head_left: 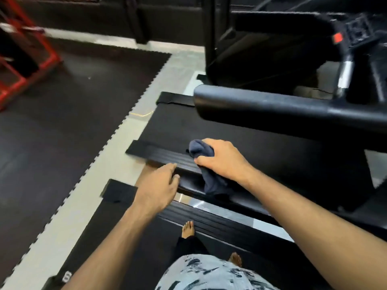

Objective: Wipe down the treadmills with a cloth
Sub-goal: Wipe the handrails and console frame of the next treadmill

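Note:
My right hand (222, 159) is shut on a dark blue cloth (201, 150), pressing it onto the ribbed black side rail (159, 153) of a treadmill; one end of the cloth hangs over the rail's near edge. The treadmill's black belt (209, 130) runs behind the rail, and its thick black handrail (282, 105) crosses above. My left hand (161, 186) rests flat on the same rail's near edge, fingers apart, holding nothing. I stand barefoot on a second treadmill's belt (134, 233) in the foreground.
A ribbed rail of the near treadmill (219, 223) lies between my feet and the wiped rail. The treadmill console with a red button (338, 38) is at top right. Dark floor mats (62, 114) with a grey border lie left, and a red metal frame (31, 59) stands at top left.

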